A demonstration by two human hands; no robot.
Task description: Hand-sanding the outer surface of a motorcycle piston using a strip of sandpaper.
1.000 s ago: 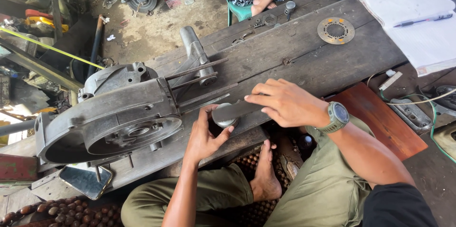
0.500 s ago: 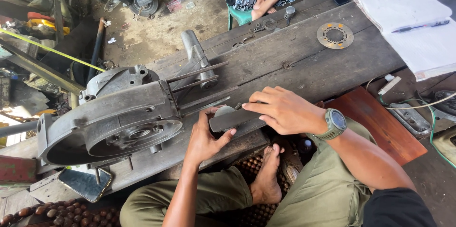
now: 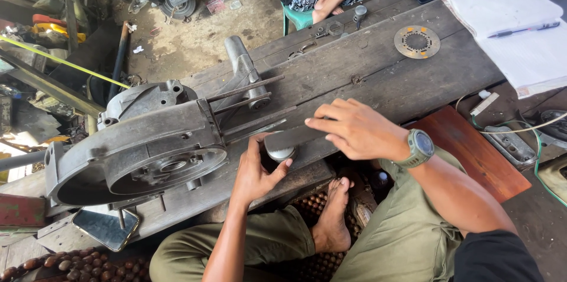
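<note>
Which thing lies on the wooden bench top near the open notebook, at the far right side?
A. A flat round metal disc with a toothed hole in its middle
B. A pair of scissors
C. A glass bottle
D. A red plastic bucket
A. A flat round metal disc with a toothed centre hole lies on the wooden bench, just left of the open notebook with a pen on it.

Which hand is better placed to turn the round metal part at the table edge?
Probably the left hand: its fingers already cup the round metal part. The right hand lies flat on the grey piece above it.
</note>
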